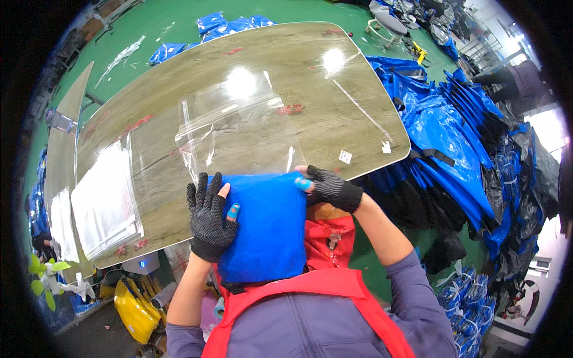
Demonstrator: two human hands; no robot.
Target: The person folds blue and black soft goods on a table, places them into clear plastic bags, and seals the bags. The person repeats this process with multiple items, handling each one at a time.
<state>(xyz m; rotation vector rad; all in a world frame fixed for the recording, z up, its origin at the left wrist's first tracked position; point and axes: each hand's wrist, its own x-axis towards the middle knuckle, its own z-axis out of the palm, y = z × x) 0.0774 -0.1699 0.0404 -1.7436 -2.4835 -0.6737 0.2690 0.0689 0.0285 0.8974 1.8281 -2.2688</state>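
Observation:
A folded bright blue sheet point(262, 232), apparently woven plastic, spans from the table's near edge to my red apron. My left hand point(212, 221), in a black dotted glove with bare fingertips, lies along its left edge. Its fingers are stretched out, and the thumb, wrapped in blue tape, rests over the sheet. At the sheet's far right corner my right hand point(334, 188) is closed, pinching the corner between a taped finger or thumb and the others. Just beyond the sheet, a clear plastic bag point(236, 134) lies flat on the wood-patterned table point(334, 125).
A stack of clear bags point(107, 203) lies at the table's left. Large blue and black bags point(441, 137) are heaped to the right. A small green fan point(48, 274) and yellow bags point(136, 307) are at lower left. A grey stool point(388, 24) stands beyond.

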